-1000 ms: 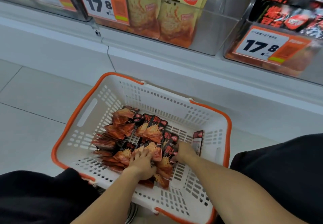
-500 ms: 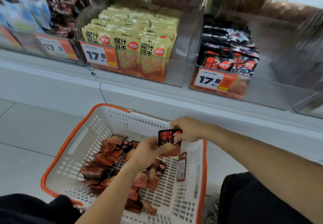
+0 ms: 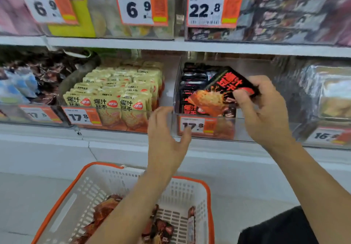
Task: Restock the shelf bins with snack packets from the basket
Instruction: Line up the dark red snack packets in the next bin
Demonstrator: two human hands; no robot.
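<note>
A person's right hand [image 3: 266, 108], right of centre in the frame, grips a small stack of black-and-red snack packets [image 3: 224, 89], fingers and thumb curled round the stack's right end, holding it tilted over the open top of a clear shelf bin [image 3: 175, 91] that already holds rows of the same black packets [image 3: 193, 80]. The left hand [image 3: 167, 139], at centre frame, hangs in front of the bin's lower left corner with its grip apart, fingers loosely spread and holding nothing; its fingertips partly cover the bin's orange 17.8 price tag [image 3: 197, 125]. To the left, a neighbouring bin is packed with pale yellow packets [image 3: 121, 91] behind its own 17.8 tag [image 3: 82, 116], and further left blue and dark packs [image 3: 22, 86] show blurred. At the far right a clear box of pale goods [image 3: 330, 95] sits above a tag that reads about 16 [image 3: 326, 135]. On the upper shelf [image 3: 190, 44], bins carry tags marked 6.9 [image 3: 140, 6], another 6.9 [image 3: 49, 6] and 22.8 [image 3: 214, 6]. At the bottom of the frame a white basket with an orange rim [image 3: 191, 179] stands on the pale floor [image 3: 28, 196], with red-brown snack packets [image 3: 106, 209] lying inside; the left forearm crosses over it and hides part of the load. A dark garment [image 3: 284, 228] fills the lower right corner.
</note>
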